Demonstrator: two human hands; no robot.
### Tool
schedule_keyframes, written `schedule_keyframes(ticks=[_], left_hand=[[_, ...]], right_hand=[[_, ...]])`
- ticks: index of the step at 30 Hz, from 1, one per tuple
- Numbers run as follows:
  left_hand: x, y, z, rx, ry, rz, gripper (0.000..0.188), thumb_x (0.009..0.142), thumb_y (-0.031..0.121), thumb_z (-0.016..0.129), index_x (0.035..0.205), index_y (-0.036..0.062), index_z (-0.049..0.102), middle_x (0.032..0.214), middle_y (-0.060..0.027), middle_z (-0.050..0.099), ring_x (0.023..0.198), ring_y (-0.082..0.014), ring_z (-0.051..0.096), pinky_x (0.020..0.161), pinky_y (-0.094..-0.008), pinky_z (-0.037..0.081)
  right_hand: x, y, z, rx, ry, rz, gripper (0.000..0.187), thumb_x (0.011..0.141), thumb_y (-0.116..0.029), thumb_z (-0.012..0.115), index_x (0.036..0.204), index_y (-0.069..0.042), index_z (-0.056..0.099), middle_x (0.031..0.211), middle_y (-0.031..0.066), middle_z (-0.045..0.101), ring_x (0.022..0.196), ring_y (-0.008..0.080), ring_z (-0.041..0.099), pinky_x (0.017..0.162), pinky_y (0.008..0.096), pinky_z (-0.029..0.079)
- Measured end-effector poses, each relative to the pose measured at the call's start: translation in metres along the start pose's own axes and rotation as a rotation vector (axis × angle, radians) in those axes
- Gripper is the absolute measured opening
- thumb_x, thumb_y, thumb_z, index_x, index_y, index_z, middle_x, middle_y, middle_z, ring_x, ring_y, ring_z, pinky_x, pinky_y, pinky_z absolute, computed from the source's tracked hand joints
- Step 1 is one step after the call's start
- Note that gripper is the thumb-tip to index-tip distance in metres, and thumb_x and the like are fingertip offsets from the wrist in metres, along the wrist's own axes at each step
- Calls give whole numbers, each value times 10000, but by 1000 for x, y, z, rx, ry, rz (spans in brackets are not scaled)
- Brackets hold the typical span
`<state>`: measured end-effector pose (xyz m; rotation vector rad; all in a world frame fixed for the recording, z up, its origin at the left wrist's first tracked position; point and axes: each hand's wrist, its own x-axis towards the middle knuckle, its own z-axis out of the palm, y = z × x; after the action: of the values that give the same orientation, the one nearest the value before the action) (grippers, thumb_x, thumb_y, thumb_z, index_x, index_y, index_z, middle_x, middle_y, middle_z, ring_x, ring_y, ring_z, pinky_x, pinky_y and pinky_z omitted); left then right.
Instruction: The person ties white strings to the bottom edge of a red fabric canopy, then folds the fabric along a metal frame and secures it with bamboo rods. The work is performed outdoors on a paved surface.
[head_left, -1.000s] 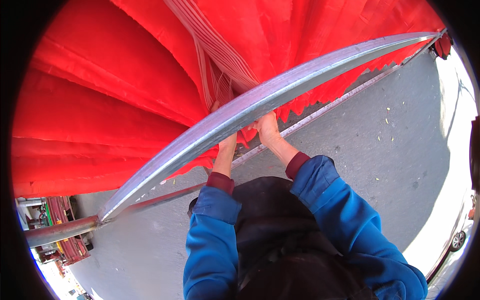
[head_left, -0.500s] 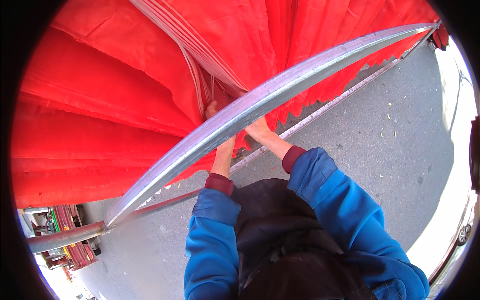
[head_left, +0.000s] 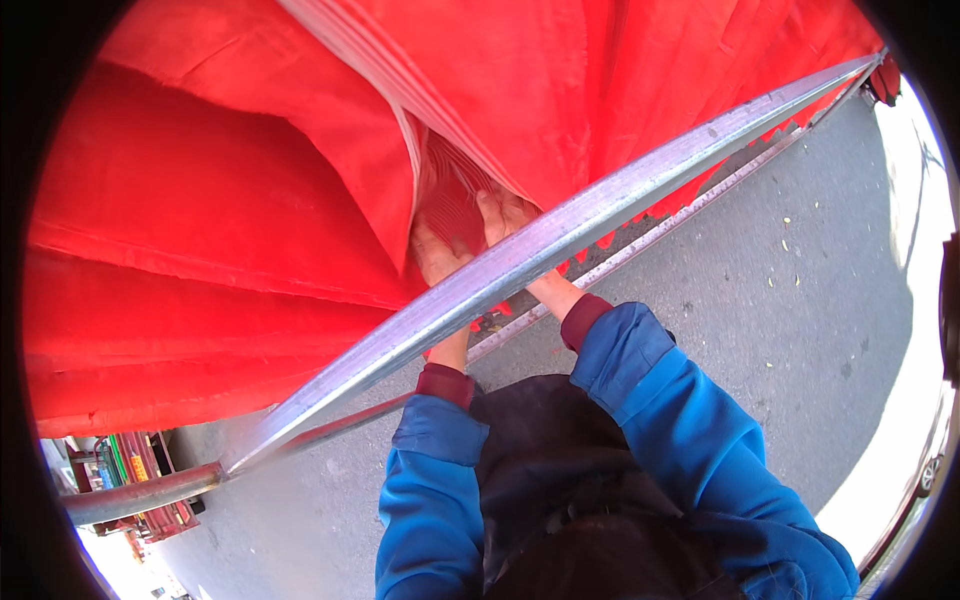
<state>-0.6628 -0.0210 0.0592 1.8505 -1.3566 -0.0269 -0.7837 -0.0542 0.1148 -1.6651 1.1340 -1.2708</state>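
Observation:
A large sheet of red fabric (head_left: 200, 200) in deep folds fills the far side beyond a grey metal rail (head_left: 590, 220). Between two pale-edged folds is a gap, where darker, finely pleated red cloth (head_left: 450, 185) shows. My left hand (head_left: 437, 252) reaches under the rail into this gap, its fingers stretched out along the left fold. Close by on the right, my right hand (head_left: 503, 214) has its fingers extended against the cloth. The rail covers part of both hands and wrists.
A lower metal bar (head_left: 650, 225) runs behind the rail, above grey pavement (head_left: 740, 330). At the lower left stands dark red machinery (head_left: 165, 515), where a thick pipe (head_left: 145, 497) meets the rail. A car wheel (head_left: 930, 473) shows at the right edge.
The gap between the folds has widened, and more pleated cloth shows inside. Both hands have come more into sight above the rail. The fabric on the right has shifted upward off the lower bar.

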Motion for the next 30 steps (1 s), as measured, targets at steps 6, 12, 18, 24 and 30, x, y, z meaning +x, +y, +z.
schedule_keyframes(ticks=[6, 12, 18, 24, 30], left_hand=[[31, 52, -10, -568, -204, -396, 500, 859, 178, 579, 1290, -39, 444, 1230, -283, 531, 1176, -407, 504, 989, -435, 402], [30, 49, -27, -160, -30, -174, 686, 828, 85, 591, 1408, -77, 261, 1451, -306, 292, 1376, -385, 268, 1146, -382, 194], [24, 29, -31, -202, 35, -135, 673, 822, 63, 610, 1390, -94, 283, 1439, -311, 312, 1371, -392, 278, 1135, -390, 223], [16, 7, -31, -213, 116, -158, 653, 799, 20, 626, 1363, -96, 320, 1396, -312, 364, 1333, -404, 331, 1111, -409, 267], [8, 8, -18, -164, 141, -74, 494, 771, 16, 631, 1219, -57, 437, 1250, -292, 464, 1202, -411, 438, 1035, -431, 343]], right_hand=[[18, -3, 5, 9, -209, -171, 412, 985, -335, 399, 1281, -74, 518, 1334, 151, 515, 1180, 319, 514, 1039, 354, 362], [31, 29, -3, 280, -212, 44, 470, 1004, -287, 372, 1408, -49, 355, 1464, 113, 377, 1311, 242, 394, 1121, 360, 299], [36, 38, -10, 471, -28, 136, 470, 983, -309, 444, 1368, -41, 405, 1401, 120, 447, 1269, 256, 438, 1088, 360, 339], [41, 30, -21, 520, 15, 166, 475, 962, -330, 517, 1327, -33, 455, 1338, 127, 518, 1227, 270, 481, 1055, 359, 378], [42, 32, -14, 392, 82, 44, 408, 947, -321, 544, 1238, -36, 559, 1232, 123, 607, 1160, 263, 546, 1016, 337, 407]])
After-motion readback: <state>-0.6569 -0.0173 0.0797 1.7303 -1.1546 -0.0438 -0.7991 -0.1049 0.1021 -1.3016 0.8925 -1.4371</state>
